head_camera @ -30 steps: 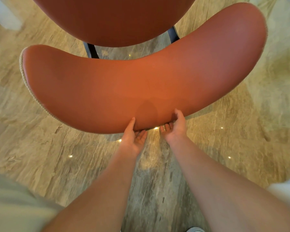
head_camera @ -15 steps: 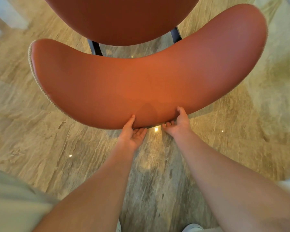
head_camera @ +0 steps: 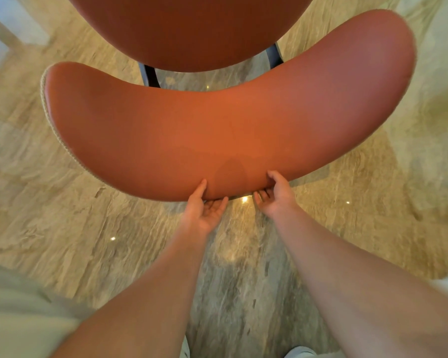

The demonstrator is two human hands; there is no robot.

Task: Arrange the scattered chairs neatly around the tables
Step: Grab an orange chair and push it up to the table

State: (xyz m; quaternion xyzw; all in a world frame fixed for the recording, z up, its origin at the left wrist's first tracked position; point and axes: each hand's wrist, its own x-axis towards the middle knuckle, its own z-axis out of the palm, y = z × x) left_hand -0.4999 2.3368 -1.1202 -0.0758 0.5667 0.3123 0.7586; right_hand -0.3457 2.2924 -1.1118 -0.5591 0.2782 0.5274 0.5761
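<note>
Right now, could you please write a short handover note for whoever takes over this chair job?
Left hand: thumb on top of the chair's backrest, fingers under its near edge, gripping it.
Right hand: same grip, just beside it.
Seat lies beyond the backrest, over the marble floor.
Done: chair in hand.
Left: no table in view; move the chair to one and square it up.

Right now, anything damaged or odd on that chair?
Nothing stands out. The orange backrest looks intact, no tears or stains showing. Left hand and right hand grip its near edge at the middle, thumbs on top. The marble floor shows only light reflections.
</note>
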